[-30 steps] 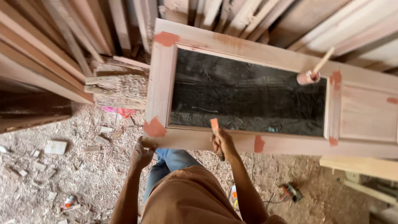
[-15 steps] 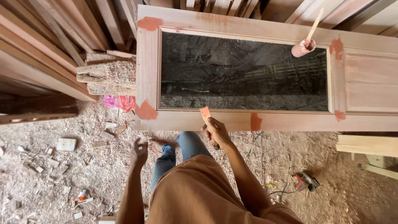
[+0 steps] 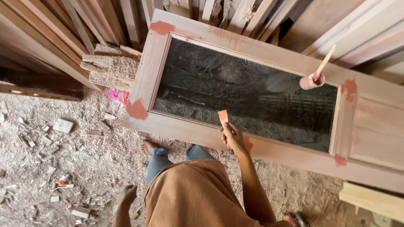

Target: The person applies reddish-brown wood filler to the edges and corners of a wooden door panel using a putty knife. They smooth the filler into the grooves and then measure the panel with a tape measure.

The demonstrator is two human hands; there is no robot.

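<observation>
Our right arm reaches forward and slightly left, elbow low near our body, forearm bare. Our right hand [image 3: 232,136] has its fingers curled in a closed grip, thumb side up, knuckles facing us. Our left arm hangs down at our side, and our left hand [image 3: 127,194] is loose and holds nothing, its fingers relaxed and pointing downward.

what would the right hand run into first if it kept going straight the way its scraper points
Probably the dark glass pane of the wooden door. The right hand holds a small orange scraper pointing up across the frame's inner edge, its tip apparently over the pane; depth is unclear.
</observation>
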